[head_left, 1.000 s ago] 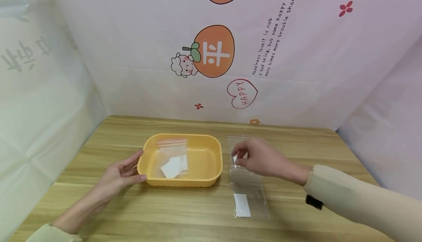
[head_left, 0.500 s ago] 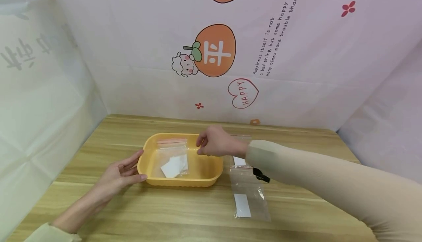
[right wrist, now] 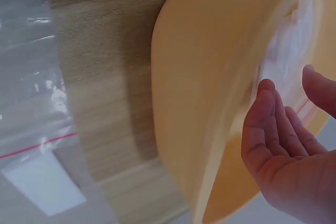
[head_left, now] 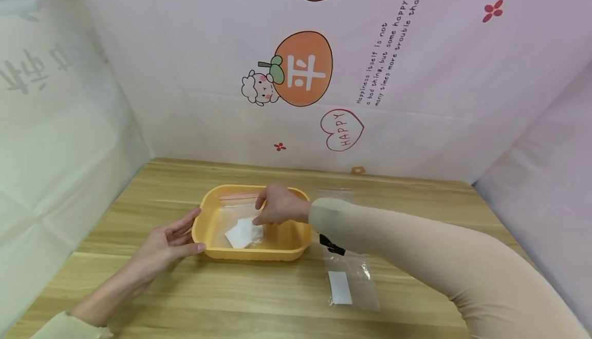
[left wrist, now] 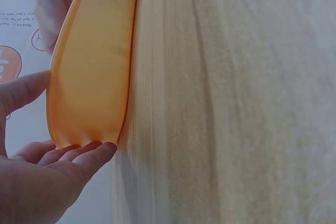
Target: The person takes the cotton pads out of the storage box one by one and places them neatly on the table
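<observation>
A yellow plastic basin (head_left: 259, 255) sits on the wooden table, holding clear zip bags (head_left: 231, 210) with white cards (head_left: 240, 233) inside. My left hand (head_left: 159, 249) rests its fingertips and thumb against the basin's left end; in the left wrist view the fingers (left wrist: 86, 158) lie fairly straight on the outer wall, the thumb at the rim. My right hand (head_left: 279, 205) reaches into the basin from the right, over the bags. In the right wrist view its thumb and fingers stand apart with nothing between them, and the bags appear just beyond the fingertips.
Right of the basin lie more clear zip bags (head_left: 358, 277), partly under the right sleeve (head_left: 393, 231); a white card (head_left: 339, 287) shows in the near one. A printed cloth (head_left: 416, 138) hangs behind the table, with more cloth at both sides.
My right hand has moved left, from over the zip bags on the table, across the basin's right rim to the bags inside it. The left hand and the basin have stayed in place.
</observation>
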Action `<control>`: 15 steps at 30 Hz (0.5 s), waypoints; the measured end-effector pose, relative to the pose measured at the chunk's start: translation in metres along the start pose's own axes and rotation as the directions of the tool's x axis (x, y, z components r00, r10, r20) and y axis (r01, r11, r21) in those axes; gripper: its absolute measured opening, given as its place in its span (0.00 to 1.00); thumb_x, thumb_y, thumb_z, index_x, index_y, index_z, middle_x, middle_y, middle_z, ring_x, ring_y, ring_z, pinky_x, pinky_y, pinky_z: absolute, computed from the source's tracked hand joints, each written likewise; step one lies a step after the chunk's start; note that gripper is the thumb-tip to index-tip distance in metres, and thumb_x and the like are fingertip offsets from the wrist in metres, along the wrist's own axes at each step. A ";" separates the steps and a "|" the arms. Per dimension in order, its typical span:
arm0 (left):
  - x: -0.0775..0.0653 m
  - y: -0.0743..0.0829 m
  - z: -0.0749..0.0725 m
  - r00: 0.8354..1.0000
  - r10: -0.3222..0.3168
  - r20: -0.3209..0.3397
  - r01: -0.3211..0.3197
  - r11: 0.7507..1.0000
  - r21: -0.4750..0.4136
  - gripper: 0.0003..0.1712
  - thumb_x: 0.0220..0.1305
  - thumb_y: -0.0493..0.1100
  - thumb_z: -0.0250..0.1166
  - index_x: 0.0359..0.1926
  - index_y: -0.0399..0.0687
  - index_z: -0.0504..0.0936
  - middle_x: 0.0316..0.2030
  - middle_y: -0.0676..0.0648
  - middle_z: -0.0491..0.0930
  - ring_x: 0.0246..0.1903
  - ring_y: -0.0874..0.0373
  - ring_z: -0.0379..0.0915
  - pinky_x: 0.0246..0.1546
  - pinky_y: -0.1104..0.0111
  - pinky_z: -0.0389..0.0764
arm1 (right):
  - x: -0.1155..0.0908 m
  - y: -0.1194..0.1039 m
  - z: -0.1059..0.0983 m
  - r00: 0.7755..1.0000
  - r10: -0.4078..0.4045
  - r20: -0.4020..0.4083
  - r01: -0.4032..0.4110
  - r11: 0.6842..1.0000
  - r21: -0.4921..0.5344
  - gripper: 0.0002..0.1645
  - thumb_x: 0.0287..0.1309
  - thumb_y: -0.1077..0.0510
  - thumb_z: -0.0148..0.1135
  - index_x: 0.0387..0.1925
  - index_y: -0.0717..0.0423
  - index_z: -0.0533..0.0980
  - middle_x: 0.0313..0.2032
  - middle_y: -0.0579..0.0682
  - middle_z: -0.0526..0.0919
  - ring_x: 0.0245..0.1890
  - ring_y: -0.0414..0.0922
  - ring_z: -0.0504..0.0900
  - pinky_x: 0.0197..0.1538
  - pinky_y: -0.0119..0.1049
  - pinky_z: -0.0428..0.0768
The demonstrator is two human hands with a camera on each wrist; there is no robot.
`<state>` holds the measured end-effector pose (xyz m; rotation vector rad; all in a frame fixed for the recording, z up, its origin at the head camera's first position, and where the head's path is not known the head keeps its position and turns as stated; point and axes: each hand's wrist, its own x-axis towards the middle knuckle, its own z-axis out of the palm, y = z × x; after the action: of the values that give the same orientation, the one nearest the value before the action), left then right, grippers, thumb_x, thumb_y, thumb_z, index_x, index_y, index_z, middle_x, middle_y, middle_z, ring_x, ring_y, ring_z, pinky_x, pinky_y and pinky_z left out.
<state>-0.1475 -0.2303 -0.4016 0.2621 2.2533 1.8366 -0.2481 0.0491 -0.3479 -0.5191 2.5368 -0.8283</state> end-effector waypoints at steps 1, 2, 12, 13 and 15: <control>0.000 0.000 0.000 1.000 0.001 0.000 -0.001 1.000 -0.002 0.52 0.69 0.40 0.73 0.83 0.39 0.51 0.79 0.30 0.51 0.72 0.30 0.59 0.60 0.69 0.77 | 0.001 -0.001 0.003 1.000 0.002 -0.008 -0.002 1.000 -0.002 0.21 0.59 0.57 0.80 0.50 0.63 0.83 0.30 0.49 0.85 0.30 0.48 0.86 0.32 0.36 0.85; 0.000 0.000 0.000 1.000 0.003 0.001 -0.003 1.000 -0.007 0.52 0.69 0.40 0.72 0.83 0.38 0.51 0.79 0.30 0.50 0.72 0.30 0.60 0.60 0.69 0.77 | 0.002 -0.002 0.006 1.000 0.004 -0.012 -0.004 1.000 -0.006 0.21 0.59 0.57 0.80 0.49 0.63 0.83 0.32 0.49 0.84 0.30 0.48 0.87 0.33 0.36 0.86; 0.000 0.001 -0.001 1.000 0.004 0.008 -0.004 1.000 0.007 0.53 0.69 0.41 0.73 0.83 0.39 0.51 0.80 0.31 0.50 0.73 0.31 0.59 0.60 0.68 0.77 | 0.008 -0.007 0.017 0.991 0.129 -0.045 -0.125 0.989 0.076 0.26 0.56 0.61 0.81 0.52 0.64 0.77 0.34 0.53 0.81 0.28 0.45 0.81 0.36 0.34 0.84; 0.000 0.001 -0.001 1.000 0.004 0.009 -0.004 1.000 0.004 0.53 0.69 0.41 0.73 0.83 0.39 0.50 0.80 0.31 0.50 0.73 0.31 0.59 0.60 0.68 0.77 | 0.008 -0.007 0.017 0.990 0.133 -0.045 -0.129 0.987 0.094 0.25 0.57 0.63 0.81 0.52 0.65 0.77 0.33 0.54 0.81 0.27 0.46 0.81 0.36 0.35 0.85; 0.000 0.000 -0.001 1.000 0.006 0.014 -0.006 1.000 -0.004 0.53 0.69 0.40 0.72 0.83 0.38 0.50 0.80 0.30 0.49 0.73 0.31 0.59 0.61 0.68 0.77 | 0.008 -0.007 0.017 0.989 0.141 -0.042 -0.134 0.983 0.129 0.24 0.57 0.66 0.79 0.51 0.65 0.77 0.31 0.55 0.83 0.26 0.47 0.83 0.38 0.38 0.87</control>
<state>-0.1475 -0.2316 -0.4010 0.2808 2.2420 1.8361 -0.2455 0.0320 -0.3582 -0.2823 2.5126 -0.9525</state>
